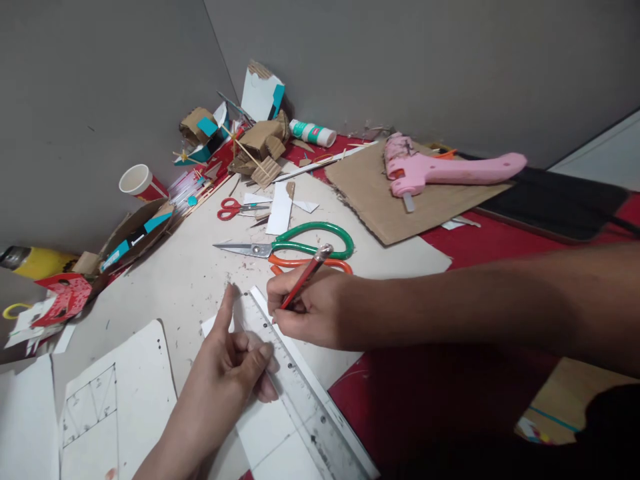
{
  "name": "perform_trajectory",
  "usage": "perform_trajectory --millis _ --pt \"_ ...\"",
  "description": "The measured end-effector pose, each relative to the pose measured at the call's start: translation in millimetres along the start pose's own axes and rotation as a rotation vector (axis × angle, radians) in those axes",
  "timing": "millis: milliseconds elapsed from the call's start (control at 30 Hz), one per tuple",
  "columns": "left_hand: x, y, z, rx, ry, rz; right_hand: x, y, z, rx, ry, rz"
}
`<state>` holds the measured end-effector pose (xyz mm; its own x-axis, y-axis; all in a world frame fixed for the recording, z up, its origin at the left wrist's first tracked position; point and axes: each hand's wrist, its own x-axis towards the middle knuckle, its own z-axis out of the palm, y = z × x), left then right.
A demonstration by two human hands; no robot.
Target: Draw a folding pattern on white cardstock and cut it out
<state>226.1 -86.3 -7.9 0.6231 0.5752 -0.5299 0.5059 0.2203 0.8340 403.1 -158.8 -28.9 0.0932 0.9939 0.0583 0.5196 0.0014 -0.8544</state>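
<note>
My right hand (323, 307) is closed round a red pencil (306, 279), its tip down by the edge of a clear ruler (305, 387). My left hand (227, 370) presses the ruler near its far end, thumb on top, index finger stretched forward and the other fingers curled. Under the ruler lies a white card (265, 440) with thin pencil lines. Just beyond my hands are large scissors (260, 250) with green and orange handles, partly hidden by my right hand. A sheet with a drawn, divided figure (93, 407) lies to the left.
A pink glue gun (450, 170) rests on brown cardboard (370, 193) at right. Small red scissors (230, 209), paper strips (281, 208), a glue bottle (313, 133) and cardboard pieces lie farther back. A paper cup (143, 183) and a yellow bottle (43, 262) stand at left, near grey walls.
</note>
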Motion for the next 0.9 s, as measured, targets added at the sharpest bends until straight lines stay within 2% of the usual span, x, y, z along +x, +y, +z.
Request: perform_trajectory --millis 200,300,400,467,567,633,767,900 --pt "-1.1 -3.0 3.2 -0.018 0.024 0.008 3.2 -4.5 -2.4 0.021 0.008 0.058" --pt "-8.0 0.9 -2.2 -0.017 0.048 -0.010 3.2 -2.5 -0.7 0.017 0.033 0.045" --pt "-19.7 14.7 -18.6 0.076 0.170 -0.008 2.4 0.5 1.1 0.027 0.055 0.028" --pt "-27.1 26.0 -30.5 0.195 0.312 0.030 2.1 1.8 1.7 0.038 0.071 0.046" --pt "-32.3 35.5 -36.7 0.245 0.434 0.066 2.6 2.1 1.4 0.063 0.077 0.072" --pt "-30.8 33.4 -30.7 0.242 0.417 0.069 3.4 1.4 0.9 0.072 0.077 0.074" --pt "-20.7 18.3 -10.9 0.144 0.262 0.048 4.6 -0.3 -0.4 0.076 0.074 0.062" --pt "-11.7 6.0 -1.3 0.015 0.214 0.047 4.2 -1.7 -2.5 0.068 0.064 0.047"
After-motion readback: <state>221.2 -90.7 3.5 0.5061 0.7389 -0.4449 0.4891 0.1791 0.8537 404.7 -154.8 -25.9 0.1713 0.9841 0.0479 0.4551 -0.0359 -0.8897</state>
